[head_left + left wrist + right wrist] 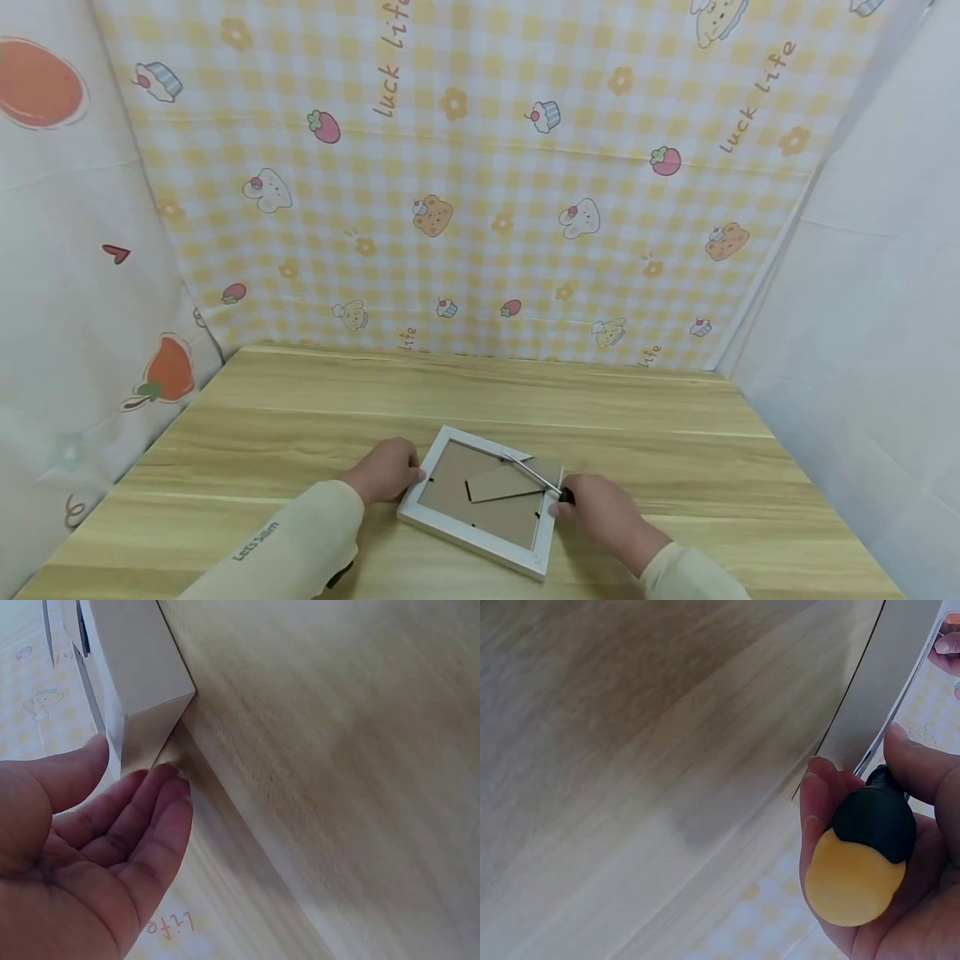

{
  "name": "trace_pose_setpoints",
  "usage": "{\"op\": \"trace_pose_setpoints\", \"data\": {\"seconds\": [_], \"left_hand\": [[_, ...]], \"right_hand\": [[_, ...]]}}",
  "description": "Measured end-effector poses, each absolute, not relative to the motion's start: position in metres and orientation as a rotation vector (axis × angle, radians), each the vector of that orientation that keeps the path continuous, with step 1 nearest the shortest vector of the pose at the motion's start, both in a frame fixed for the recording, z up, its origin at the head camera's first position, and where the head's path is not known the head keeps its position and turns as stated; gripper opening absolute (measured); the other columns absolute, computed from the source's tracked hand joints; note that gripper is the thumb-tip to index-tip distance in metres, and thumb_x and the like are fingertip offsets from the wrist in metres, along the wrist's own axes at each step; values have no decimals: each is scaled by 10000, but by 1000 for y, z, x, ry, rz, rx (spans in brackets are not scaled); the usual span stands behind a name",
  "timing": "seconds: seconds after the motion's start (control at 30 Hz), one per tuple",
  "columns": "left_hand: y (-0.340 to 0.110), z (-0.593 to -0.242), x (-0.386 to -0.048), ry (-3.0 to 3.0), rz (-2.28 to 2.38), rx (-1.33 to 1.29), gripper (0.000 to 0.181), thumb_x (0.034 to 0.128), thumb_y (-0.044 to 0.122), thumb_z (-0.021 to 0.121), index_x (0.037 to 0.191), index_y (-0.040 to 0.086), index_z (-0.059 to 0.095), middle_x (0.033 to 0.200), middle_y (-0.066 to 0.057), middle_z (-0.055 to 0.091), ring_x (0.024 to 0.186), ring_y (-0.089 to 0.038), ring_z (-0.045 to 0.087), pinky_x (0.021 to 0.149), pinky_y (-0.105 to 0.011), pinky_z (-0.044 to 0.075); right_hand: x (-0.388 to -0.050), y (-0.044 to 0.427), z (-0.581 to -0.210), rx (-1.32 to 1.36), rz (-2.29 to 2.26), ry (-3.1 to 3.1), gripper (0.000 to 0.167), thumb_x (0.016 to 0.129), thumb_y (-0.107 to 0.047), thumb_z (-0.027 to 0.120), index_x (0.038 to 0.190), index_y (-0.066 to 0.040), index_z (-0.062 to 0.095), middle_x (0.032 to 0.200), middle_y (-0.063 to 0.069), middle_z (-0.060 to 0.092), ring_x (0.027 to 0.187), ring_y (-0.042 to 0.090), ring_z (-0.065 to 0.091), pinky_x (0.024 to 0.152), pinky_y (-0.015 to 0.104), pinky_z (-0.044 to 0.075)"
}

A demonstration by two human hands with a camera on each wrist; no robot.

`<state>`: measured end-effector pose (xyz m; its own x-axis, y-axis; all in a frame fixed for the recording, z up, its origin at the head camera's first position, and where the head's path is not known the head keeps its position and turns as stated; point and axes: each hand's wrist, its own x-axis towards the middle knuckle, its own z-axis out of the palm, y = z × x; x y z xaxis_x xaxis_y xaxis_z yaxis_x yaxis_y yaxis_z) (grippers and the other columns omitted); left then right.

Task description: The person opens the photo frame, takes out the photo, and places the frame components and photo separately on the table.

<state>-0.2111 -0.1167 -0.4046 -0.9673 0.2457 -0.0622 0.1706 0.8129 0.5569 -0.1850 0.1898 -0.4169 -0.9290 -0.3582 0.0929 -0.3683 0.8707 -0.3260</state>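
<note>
A white picture frame point(471, 544) lies back side up on the table, turned at an angle. Its brown backing board point(448, 483) carries a fold-out stand point(495, 486), with small black tabs around the inner edge. My left hand point(386, 471) holds the frame's left side, thumb at the top edge and fingers curled against the outer side. In my right hand point(603, 508) is a screwdriver with a yellow and black handle point(859, 877). Its metal shaft point(531, 473) reaches across the frame, tip at a tab on the upper inner edge. Whether the tip touches that tab I cannot tell.
The wood-grain table point(300, 400) spreads around the frame. A yellow checked cloth point(480, 167) hangs behind it, with white cloths at the left point(67, 292) and right point(870, 292).
</note>
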Motion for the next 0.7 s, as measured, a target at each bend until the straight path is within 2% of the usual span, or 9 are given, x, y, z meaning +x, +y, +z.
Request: {"op": "trace_pose_setpoints", "data": {"seconds": [0.33, 0.7], "left_hand": [[-117, -406, -208, 2888, 854, 379, 270, 850, 36, 693, 651, 60, 512, 640, -6, 462, 613, -142, 445, 568, -275, 392], [-121, -408, -197, 2861, 861, 400, 274, 819, 27, 727, 633, 56, 528, 596, 7, 462, 582, -137, 427, 535, -265, 367]], "right_hand": [[-188, 188, -417, 560, 551, -3044, 281, 833, -217, 741, 688, -120, 520, 575, -76, 380, 508, 69, 319, 453, 226, 249], [-198, 186, -415, 594, 588, -3056, 278, 827, -197, 745, 687, -116, 519, 584, -63, 390, 529, 86, 344, 478, 233, 263]]}}
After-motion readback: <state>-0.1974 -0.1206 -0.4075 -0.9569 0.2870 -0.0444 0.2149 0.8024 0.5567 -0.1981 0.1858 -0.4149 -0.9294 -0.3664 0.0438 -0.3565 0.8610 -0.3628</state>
